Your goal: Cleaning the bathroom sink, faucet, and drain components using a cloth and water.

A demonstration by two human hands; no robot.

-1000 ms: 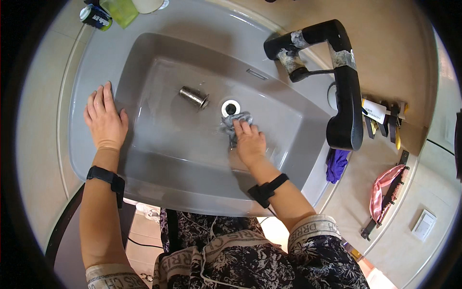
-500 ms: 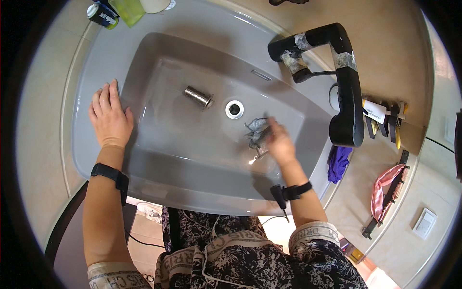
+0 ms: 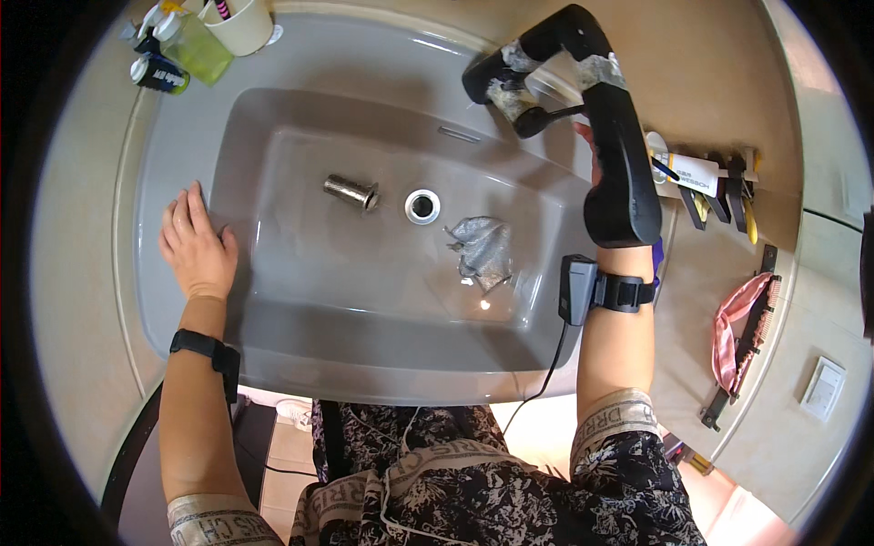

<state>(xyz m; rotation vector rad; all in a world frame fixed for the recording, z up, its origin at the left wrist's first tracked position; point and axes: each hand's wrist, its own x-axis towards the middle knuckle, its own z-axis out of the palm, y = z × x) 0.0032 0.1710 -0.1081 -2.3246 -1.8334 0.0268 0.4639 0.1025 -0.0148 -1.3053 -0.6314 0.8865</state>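
A crumpled grey cloth (image 3: 481, 252) was left lying on the floor of the grey sink (image 3: 300, 355), just right of the round drain hole (image 3: 421, 206) and untouched by either hand. A short metal drain plug (image 3: 351, 190) was laid on its side just left of that hole. The left hand (image 3: 194, 247) was spread flat, fingers open, on the sink's left rim. The right hand (image 3: 592, 150) was raised to the black faucet (image 3: 612, 136) at the sink's right rear corner and was mostly hidden behind it, so its grip could not be told; only a few fingers were seen near the faucet's lever. A cream cup (image 3: 238, 22) and a green bottle (image 3: 193, 45) were stood at the rear left corner of the counter, and a pink item (image 3: 739, 320) was laid toward its right edge.
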